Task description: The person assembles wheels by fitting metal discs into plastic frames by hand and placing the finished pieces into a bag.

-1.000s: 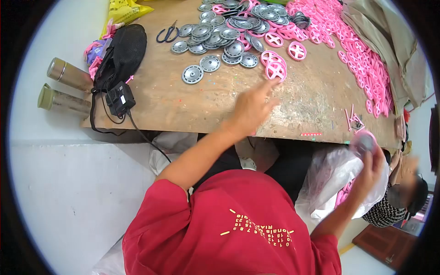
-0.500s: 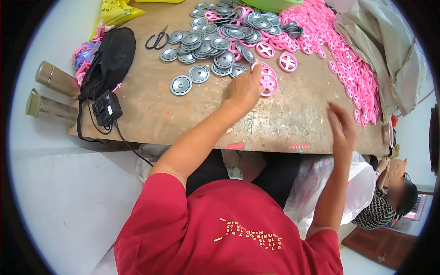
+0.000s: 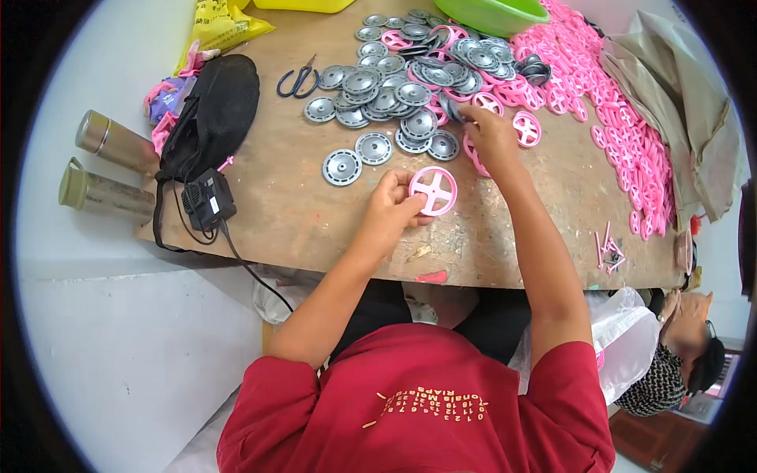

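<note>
Near the middle of the table, my left hand [image 3: 392, 209] grips a pink spoked wheel [image 3: 433, 191] by its left edge. My right hand [image 3: 490, 138] reaches the right side of the grey disc pile [image 3: 384, 100], its fingers closed on a tilted grey disc [image 3: 452, 108]. Under that hand lies another pink wheel [image 3: 471, 151], partly hidden. Two grey discs [image 3: 342, 167] rest to the upper left of my left hand. One more pink wheel [image 3: 527, 128] lies to the right of my right hand.
Pink parts [image 3: 623, 142] are heaped at the right, beside a beige cloth [image 3: 670, 102]. Scissors [image 3: 299, 77], a black bag [image 3: 217, 106], an adapter [image 3: 209, 201] and two bottles [image 3: 110, 189] are at the left. A green basin [image 3: 493, 16] stands behind. Another person [image 3: 670, 370] is at the lower right.
My left hand has drawn a pink wheel back from the small group toward me. My right hand has moved from the table's right side to the grey discs and taken hold of one.
</note>
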Motion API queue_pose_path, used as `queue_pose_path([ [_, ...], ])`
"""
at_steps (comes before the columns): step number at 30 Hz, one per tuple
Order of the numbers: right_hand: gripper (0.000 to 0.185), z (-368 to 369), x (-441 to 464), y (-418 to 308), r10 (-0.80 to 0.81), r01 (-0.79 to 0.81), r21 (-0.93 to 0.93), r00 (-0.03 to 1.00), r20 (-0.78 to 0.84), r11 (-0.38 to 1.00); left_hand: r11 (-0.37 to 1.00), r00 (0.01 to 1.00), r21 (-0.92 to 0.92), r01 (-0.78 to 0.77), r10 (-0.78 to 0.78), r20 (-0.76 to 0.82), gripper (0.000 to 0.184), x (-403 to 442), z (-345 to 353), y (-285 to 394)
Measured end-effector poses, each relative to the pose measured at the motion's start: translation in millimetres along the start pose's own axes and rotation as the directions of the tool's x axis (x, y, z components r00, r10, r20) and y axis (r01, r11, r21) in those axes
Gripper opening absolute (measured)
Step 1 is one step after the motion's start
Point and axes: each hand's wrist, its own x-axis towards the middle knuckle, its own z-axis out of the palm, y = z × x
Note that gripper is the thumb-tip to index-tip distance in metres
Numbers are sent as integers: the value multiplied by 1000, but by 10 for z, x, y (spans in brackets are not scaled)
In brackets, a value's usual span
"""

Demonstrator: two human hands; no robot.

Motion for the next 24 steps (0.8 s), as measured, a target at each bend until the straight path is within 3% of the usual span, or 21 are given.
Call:
queue_pose_path([
  [2,29,6,-76,52,-59,49,-54,978,-199,997,996,1000,-89,10,-10,-4,34,-22,-11,-4],
  [3,29,-44,-124,50,-57,46,-59,980,-193,997,994,1000,-107,-2,0,-17,35,-21,-3,-6],
  [5,28,-218,-226,-56,211,-164,210,951,-227,964,991,999,-132,-9,5,-33,35,-14,15,-13],
  [6,28,-334,-300,-186,212,-167,210,954,-213,963,985,999,-167,-33,29,-27,36,-12,29,-26],
  [7,28,-486,-383,-354,344,-234,525,931,-123,819,978,998,-200,-58,54,-25,37,-13,41,-32],
  [8,29,-590,-479,-486,440,-285,771,898,6,570,976,998,-211,-58,56,-16,39,-17,64,-22],
  [9,29,-642,-586,-585,442,-291,771,897,14,567,976,999,-212,-53,50,-21,39,-22,90,-17],
  [11,31,-706,-813,-774,355,-364,788,914,198,497,975,997,-214,-67,76,34,42,-38,164,-33],
  [13,26,-663,-989,-878,371,-368,786,909,191,497,977,995,-207,-52,67,69,43,-53,228,-78],
  [15,21,-693,-1096,-977,246,-241,425,968,44,873,981,988,-170,-90,110,112,34,-114,287,-77],
  [17,17,-728,-1161,-1012,272,-241,449,962,-5,861,987,982,-120,-108,125,140,31,-154,313,-111],
  [19,19,-779,-1221,-975,376,-400,616,910,176,679,989,975,-69,-132,142,171,29,-195,341,-125],
  [21,20,-764,-1300,-898,358,-401,678,909,212,616,961,942,57,-272,254,219,27,-241,355,-130],
  [22,21,-752,-1333,-875,329,-403,731,910,254,550,961,942,61,-270,250,222,27,-258,374,-143],
  [24,22,-755,-1387,-862,319,-395,731,914,250,557,939,927,96,-329,302,224,27,-265,422,-177],
])
